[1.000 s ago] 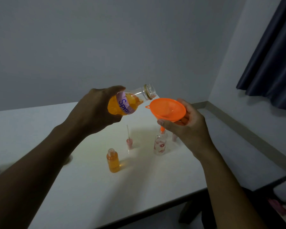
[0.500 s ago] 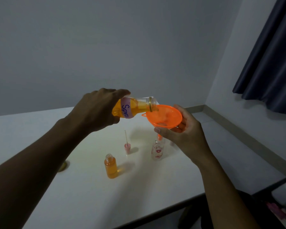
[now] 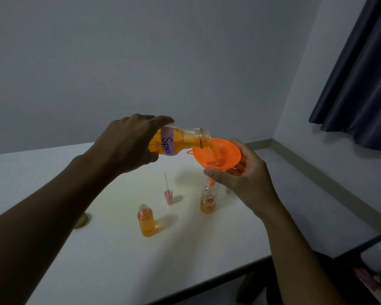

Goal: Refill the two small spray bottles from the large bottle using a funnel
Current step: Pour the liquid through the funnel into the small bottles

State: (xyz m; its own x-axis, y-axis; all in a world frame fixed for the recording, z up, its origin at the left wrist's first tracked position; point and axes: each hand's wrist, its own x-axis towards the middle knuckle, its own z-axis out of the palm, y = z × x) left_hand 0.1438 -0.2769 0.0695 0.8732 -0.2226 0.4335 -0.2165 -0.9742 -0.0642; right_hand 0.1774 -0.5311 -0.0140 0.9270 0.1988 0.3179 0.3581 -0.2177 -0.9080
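Gripping the large bottle [image 3: 180, 140] around its body, the left hand [image 3: 128, 144] tips it nearly level, long axis running left to right, mouth pointing right over the orange funnel [image 3: 220, 154]. Its pink label reads "Spra", the rest hidden. Right hand [image 3: 240, 179] fingers are closed on the funnel's underside, spout in the flowered spray bottle [image 3: 207, 200] on the white table [image 3: 119, 260]. Nearer left, a filled, uncapped spray bottle [image 3: 146, 221] stands upright. Orange liquid streams into the funnel.
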